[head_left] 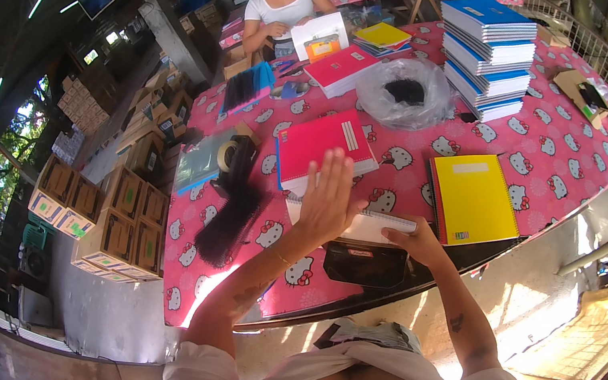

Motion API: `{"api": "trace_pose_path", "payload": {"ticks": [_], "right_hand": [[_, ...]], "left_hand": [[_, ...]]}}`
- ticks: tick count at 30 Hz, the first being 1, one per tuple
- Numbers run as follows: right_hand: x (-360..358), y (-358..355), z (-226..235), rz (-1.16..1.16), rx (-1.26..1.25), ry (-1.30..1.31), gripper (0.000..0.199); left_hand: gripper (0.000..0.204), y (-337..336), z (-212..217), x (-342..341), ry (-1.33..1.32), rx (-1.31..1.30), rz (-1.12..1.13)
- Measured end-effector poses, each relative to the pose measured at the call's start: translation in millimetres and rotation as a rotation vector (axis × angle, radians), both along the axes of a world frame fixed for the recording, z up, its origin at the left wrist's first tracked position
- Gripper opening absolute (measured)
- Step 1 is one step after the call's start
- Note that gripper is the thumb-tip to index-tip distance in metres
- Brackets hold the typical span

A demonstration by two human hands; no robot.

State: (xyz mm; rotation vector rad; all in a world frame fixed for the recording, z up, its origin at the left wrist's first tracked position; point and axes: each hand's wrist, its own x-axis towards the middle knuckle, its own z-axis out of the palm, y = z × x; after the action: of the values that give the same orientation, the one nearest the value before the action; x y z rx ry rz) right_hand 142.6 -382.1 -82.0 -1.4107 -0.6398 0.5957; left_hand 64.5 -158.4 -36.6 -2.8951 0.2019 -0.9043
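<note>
A spiral notebook (pixel 372 226) with white pages is tilted at the near part of the table in front of me. My right hand (pixel 418 241) grips its right end, thumb across the pages. My left hand (pixel 330 203) is open, fingers stretched flat and together, at the notebook's left end; whether the palm presses on it I cannot tell. Just beyond lies a stack of pink-red notebooks (pixel 323 149), partly hidden by my left fingers. To the right rests a yellow spiral notebook (pixel 475 200) on top of another red-edged one. A dark, flat case-like thing (pixel 364 266) sits below the held notebook.
A tall pile of blue notebooks (pixel 484 55) stands at the back, beside a clear plastic bag (pixel 406 94). Black mesh-like material (pixel 229 222) and a tape roll (pixel 226 155) lie left. Across the table sits a person (pixel 282 11) with an open notebook. Cardboard boxes (pixel 121 219) stand on the left.
</note>
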Motion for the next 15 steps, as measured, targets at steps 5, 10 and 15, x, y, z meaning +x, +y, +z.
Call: {"api": "trace_pose_path", "payload": {"ticks": [5, 10, 15], "right_hand": [[-4, 9, 7, -0.013, 0.065, -0.111, 0.036], [-4, -2, -10, -0.065, 0.076, -0.076, 0.033], [-10, 1, -2, -0.101, 0.069, -0.313, 0.032]], "left_hand": [[0.081, -5, -55, -27, 0.110, 0.171, -0.456], [0.083, -32, -30, -6, 0.196, 0.017, -0.297], [0.086, -34, 15, 37, -0.015, -0.033, -0.161]]}}
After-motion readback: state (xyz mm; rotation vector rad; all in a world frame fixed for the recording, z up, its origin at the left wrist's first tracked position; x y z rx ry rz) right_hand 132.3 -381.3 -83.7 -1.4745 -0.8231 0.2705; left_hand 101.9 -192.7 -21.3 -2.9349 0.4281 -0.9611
